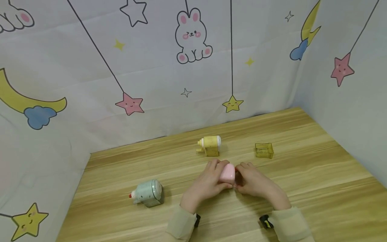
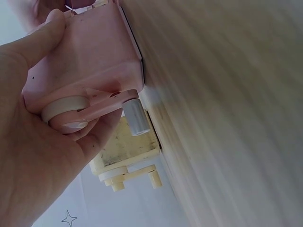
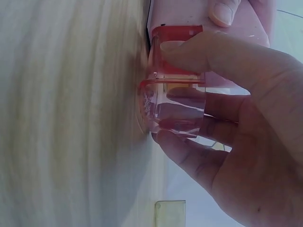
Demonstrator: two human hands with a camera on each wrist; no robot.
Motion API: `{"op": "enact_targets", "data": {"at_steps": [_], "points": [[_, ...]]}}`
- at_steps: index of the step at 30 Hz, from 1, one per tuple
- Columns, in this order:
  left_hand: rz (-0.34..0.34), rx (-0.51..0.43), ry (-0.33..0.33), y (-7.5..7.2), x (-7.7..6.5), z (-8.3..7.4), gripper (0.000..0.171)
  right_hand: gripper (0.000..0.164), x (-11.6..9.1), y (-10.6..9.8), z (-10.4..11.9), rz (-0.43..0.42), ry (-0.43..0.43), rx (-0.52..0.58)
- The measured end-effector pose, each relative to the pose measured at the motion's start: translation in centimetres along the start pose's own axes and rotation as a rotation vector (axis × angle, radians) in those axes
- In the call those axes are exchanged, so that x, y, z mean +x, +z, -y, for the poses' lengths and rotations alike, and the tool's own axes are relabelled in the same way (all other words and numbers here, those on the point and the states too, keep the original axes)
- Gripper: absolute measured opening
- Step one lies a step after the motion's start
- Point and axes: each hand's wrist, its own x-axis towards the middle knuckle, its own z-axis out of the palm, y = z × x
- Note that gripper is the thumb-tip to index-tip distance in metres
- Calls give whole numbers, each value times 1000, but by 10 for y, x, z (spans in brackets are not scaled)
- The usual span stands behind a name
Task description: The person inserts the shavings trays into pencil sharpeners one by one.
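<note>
A pink crank pencil sharpener (image 2: 94,52) lies on the wooden table between both hands, its grey-tipped crank handle (image 2: 135,118) pointing away from the right hand. My left hand (image 1: 210,179) grips its body, thumb on one side and fingers round the other. My right hand (image 1: 252,178) pinches a clear reddish shavings drawer (image 3: 177,109) between thumb and fingers. In the right wrist view this drawer sits against the open end of the pink body, partly inside it by its look. The right fingers show through the clear plastic.
A yellow crank sharpener (image 1: 211,146) stands behind the hands. To its right is a clear yellow drawer (image 1: 264,150), separate on the table. A pale green sharpener (image 1: 148,193) with a red tip stands at the left. A printed cloth (image 1: 163,74) hangs along the table's back edge.
</note>
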Motion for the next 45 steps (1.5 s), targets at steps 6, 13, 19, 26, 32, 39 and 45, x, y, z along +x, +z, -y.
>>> {"op": "enact_targets", "data": {"at_steps": [6,13,19,26,32,39,45], "points": [[17,8,-9,0,0,-1,66,37,0,2,0,-1,11,8],[32,0,-17,-2,0,-2,67,46,-1,3,-4,-1,35,72],[25,-2,-2,-2,-2,-2,65,57,-5,2,-4,5,48,106],[38,2,-7,-1,-5,-4,66,69,-13,-6,-1,51,103,141],[43,-2,-12,-2,-6,-4,65,57,-15,-8,2,59,92,151],[40,-2,-4,-1,-6,-3,64,50,-12,-2,4,35,55,155],[42,0,1,-1,-6,-4,64,47,-10,1,6,23,38,173]]}}
